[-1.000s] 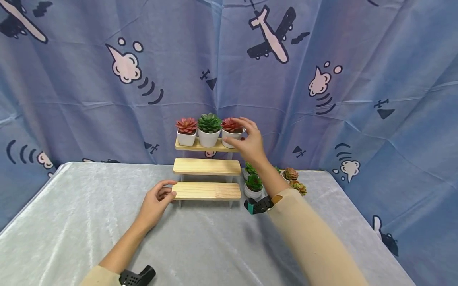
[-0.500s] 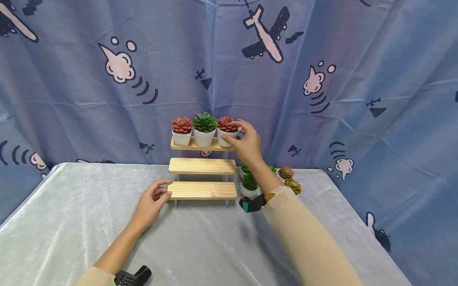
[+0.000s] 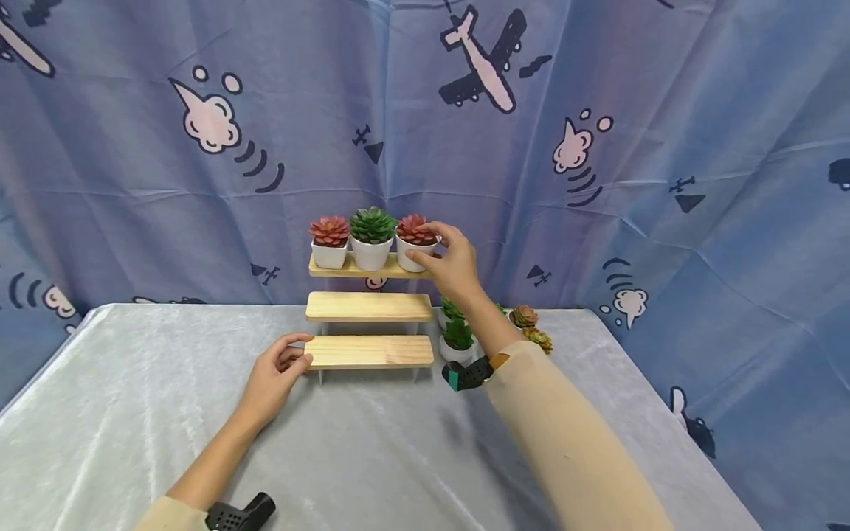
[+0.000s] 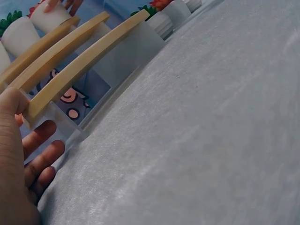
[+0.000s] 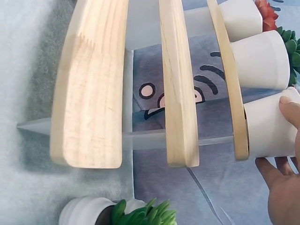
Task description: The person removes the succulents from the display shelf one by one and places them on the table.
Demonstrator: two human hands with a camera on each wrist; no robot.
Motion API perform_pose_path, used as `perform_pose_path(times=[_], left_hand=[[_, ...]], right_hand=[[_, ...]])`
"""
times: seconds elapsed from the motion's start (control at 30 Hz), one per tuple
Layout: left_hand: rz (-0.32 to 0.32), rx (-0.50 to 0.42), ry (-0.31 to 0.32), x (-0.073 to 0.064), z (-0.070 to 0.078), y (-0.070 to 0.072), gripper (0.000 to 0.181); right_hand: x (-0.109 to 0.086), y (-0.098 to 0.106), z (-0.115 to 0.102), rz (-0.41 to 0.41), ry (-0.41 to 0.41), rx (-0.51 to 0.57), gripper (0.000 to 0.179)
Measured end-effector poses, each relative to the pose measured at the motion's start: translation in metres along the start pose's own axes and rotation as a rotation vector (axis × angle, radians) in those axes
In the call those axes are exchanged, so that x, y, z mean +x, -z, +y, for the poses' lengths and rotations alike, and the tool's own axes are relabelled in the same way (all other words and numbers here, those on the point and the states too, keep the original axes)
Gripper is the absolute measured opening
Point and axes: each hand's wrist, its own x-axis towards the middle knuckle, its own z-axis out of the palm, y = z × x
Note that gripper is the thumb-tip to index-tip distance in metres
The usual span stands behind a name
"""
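A three-tier wooden shelf stand (image 3: pixel 368 307) with clear supports stands on the cloth. On its top tier, a red succulent in a square white pot (image 3: pixel 330 254), a green succulent in a round white pot (image 3: pixel 372 252) and a red succulent in a round white pot (image 3: pixel 415 255) sit in a row. My right hand (image 3: pixel 457 264) holds this last pot at its right side, thumb in front; in the right wrist view the pot (image 5: pixel 272 124) touches the tier. My left hand (image 3: pixel 271 377) grips the left end of the lowest tier (image 4: pixel 79 68) between thumb and fingers.
Several potted succulents stand right of the stand, partly behind my right forearm: a green one (image 3: pixel 457 339), a brownish one (image 3: pixel 524 316) and a yellow-green one (image 3: pixel 538 340). A blue patterned curtain (image 3: pixel 319 110) hangs behind the table, covered by a pale cloth (image 3: pixel 372 457).
The whole head view has shifted slightly, so everything sits further left. Both hands keep their places on the pot and the stand, and the pots have not visibly moved.
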Motion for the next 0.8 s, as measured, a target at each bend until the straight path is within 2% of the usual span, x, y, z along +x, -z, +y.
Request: perform_pose_path(times=[0.2,0.5,0.8], left_hand=[[0.006,0.013,0.008,0.000,0.000,0.000,0.033],[-0.006,0.011,0.009,0.000,0.001,0.000,0.034],[-0.009,0.013,0.003,0.000,0.002,0.000,0.035]], right_hand=[[-0.009,0.008,0.002,0.018,-0.015,0.075,0.042],[-0.038,0.038,0.006,0.027,-0.007,0.156,0.042],[-0.072,0.059,0.008,0.012,-0.005,0.160,0.046]])
